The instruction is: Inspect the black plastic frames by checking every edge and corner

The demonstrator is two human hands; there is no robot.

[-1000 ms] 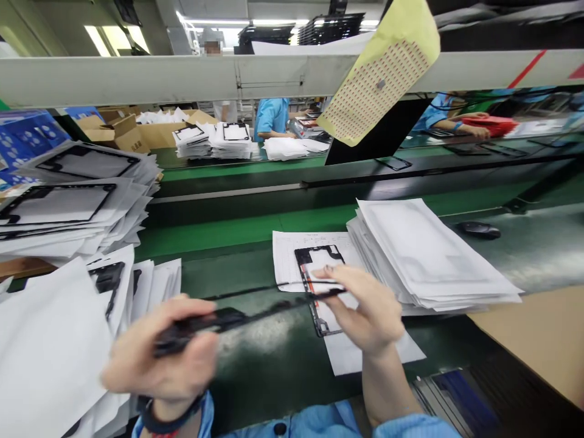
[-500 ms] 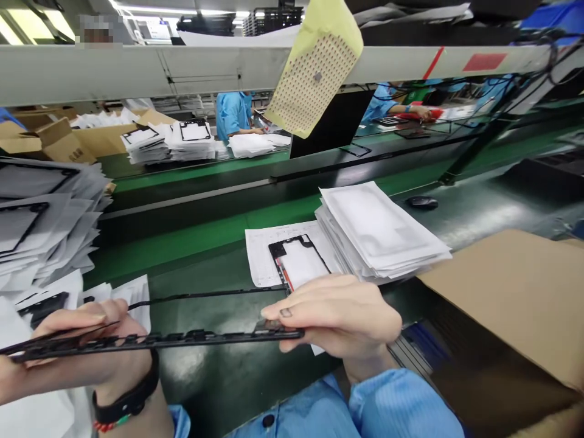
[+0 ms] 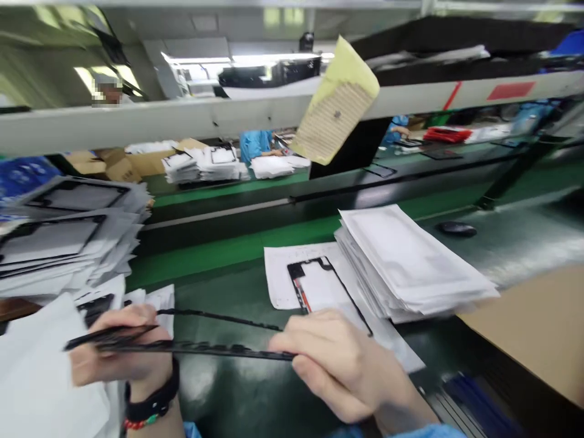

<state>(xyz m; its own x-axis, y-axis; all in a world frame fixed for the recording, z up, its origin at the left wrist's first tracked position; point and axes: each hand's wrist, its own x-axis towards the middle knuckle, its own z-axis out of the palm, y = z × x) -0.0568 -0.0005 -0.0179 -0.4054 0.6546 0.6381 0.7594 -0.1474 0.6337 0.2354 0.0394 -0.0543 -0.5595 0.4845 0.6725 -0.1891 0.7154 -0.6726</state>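
From where I stand, with twelve o'clock at the far side, a tall stack of white sheets interleaved with black frames (image 3: 68,249) sits at nine, and a large loose white sheet (image 3: 45,371) lies at eight. Between seven and eight, the left hand (image 3: 123,347), above a black wristband (image 3: 157,398) and a red-and-green beaded bracelet (image 3: 143,421), has its thumb and fingers closed on one end of a thin black openwork frame (image 3: 205,348). That frame is slim and rigid-looking, with small raised tabs and notches along its near bar; it's held above the dark green worktop (image 3: 219,389) and seen almost edge-on. Its long axis runs from nine to three, the right end dipping slightly; I can't tell which end is its top. The right hand (image 3: 337,365), toward five, pinches that right end narrowly between thumb and fingers. Just beyond, near the middle, a flat black rectangular frame with a red strip (image 3: 296,277) lies on white paper (image 3: 278,277). A thick stack of plain white sheets (image 3: 410,261) stands between three and four, a black computer mouse (image 3: 457,229) at three, and brown cardboard (image 3: 533,322) at four.
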